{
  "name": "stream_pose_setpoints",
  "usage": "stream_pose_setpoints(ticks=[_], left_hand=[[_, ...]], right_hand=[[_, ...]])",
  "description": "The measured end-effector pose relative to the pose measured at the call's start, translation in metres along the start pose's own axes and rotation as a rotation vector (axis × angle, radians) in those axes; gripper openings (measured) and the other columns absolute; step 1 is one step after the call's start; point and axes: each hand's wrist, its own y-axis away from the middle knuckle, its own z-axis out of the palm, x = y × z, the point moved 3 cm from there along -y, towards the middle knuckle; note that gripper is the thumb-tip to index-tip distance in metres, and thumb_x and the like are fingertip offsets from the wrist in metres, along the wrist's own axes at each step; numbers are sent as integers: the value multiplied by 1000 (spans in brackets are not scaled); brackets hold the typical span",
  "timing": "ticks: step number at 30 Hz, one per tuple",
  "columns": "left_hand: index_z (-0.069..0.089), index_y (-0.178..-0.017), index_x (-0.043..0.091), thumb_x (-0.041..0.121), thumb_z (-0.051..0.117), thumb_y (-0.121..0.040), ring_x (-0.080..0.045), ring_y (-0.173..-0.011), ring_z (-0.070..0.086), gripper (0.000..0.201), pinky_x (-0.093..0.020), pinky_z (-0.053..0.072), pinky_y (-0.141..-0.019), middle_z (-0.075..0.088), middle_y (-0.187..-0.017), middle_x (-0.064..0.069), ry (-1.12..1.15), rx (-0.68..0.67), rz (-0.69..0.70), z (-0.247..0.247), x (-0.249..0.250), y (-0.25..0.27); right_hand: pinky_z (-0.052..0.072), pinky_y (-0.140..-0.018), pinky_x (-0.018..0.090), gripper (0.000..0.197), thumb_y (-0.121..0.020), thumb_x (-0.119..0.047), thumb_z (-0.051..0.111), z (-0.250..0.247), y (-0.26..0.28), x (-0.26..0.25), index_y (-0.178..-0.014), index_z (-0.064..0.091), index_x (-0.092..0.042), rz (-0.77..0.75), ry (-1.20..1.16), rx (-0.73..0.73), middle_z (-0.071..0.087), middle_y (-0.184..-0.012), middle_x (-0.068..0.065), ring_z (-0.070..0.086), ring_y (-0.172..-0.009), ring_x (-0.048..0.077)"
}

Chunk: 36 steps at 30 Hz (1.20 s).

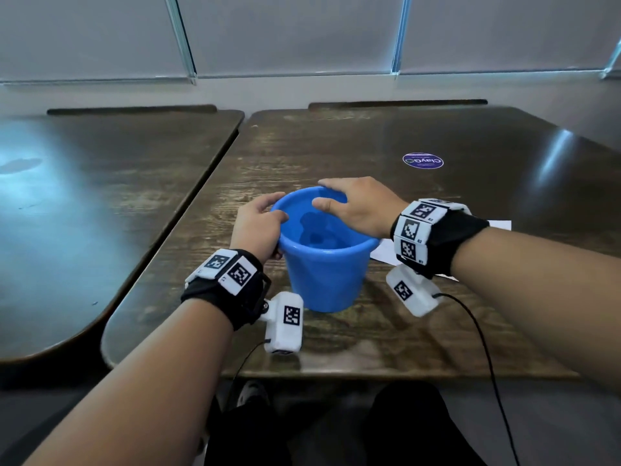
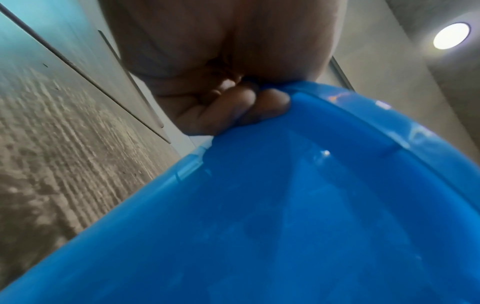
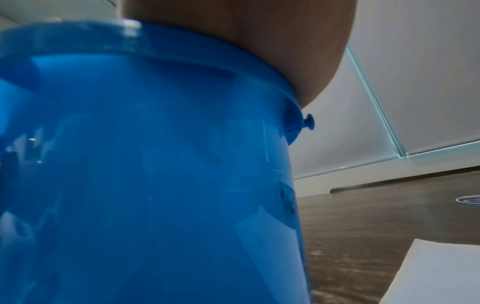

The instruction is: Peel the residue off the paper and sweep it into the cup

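While the dark wooden table (image 1: 386, 136) bore everything, the blue cup (image 1: 322, 274) stood upright near its front edge. White paper (image 1: 384, 252) lay just right of it. Left hand (image 1: 257, 227) gripped the rim — right hand (image 1: 356, 208) lay across the top, fingers loosely extended.
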Motion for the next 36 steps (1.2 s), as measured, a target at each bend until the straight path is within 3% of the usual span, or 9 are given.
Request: stream_pose_setpoints(ticks=[5,13,18,23,28,30,31,33,36], left_hand=[[66,-123,22,3,51,-94,-12,-32,45,38,-21,35,-34,62,-72,-4,-32,-16,-2,8,2,-38],[66,-128,29,7,52,-95,-17,-42,47,42,-23,38,-37,63,-72,-4,-98,-27,-21,11,5,-102],[66,-127,28,6,52,-95,-15,-36,44,41,-21,37,-35,62,-71,-4,-125,-24,-7,15,6,-138],[67,-129,26,5,52,-95,-17,-40,43,43,-21,36,-37,62,-71,-5,-112,-17,-9,18,6,-168],[69,-123,29,6,53,-95,-14,-38,44,39,-19,35,-36,63,-72,-3,-88,-12,-19,20,7,-180],[71,-114,29,13,55,-98,-15,-40,45,28,-19,36,-36,61,-68,-2,-81,-14,-24,19,6,-176],[71,-104,27,21,54,-101,-15,-41,45,19,-18,36,-36,59,-64,-2,-76,-13,-13,18,8,-171],[68,-92,21,38,46,-105,-17,-43,51,31,-19,38,-38,59,-63,-2,-158,-17,48,13,13,-163],[62,-118,27,50,37,-105,-23,-58,61,37,-30,50,-48,68,-89,0,-398,-27,150,-3,21,-153]], right_hand=[[29,-111,28,58,-99,-54,48,0,-33,13,-149,45,-25,36,-29,3,46,-153,-4,40,-141,16],[30,-108,25,53,-99,-53,49,3,-93,29,-146,51,-26,80,-102,47,49,-151,-7,42,-140,15],[32,-103,24,50,-100,-51,48,6,-129,37,-144,53,-27,90,-96,63,51,-148,-7,45,-137,16],[32,-108,26,51,-100,-51,48,6,-156,45,-145,52,-27,102,-96,60,50,-149,-7,44,-138,15],[32,-107,25,50,-101,-50,48,7,-166,47,-144,53,-26,101,-71,54,51,-148,-6,45,-137,16],[33,-109,28,50,-102,-49,45,7,-165,46,-143,54,-23,91,-55,40,53,-147,-3,47,-136,18],[35,-111,31,51,-103,-50,42,6,-164,45,-144,53,-21,83,-43,26,54,-147,0,47,-136,21],[33,-114,37,59,-104,-54,35,2,-159,40,-152,39,-21,64,-37,6,48,-152,5,43,-139,26],[30,-115,38,66,-104,-55,31,-16,-147,35,-159,17,-24,-5,-96,87,39,-157,10,39,-142,27]])
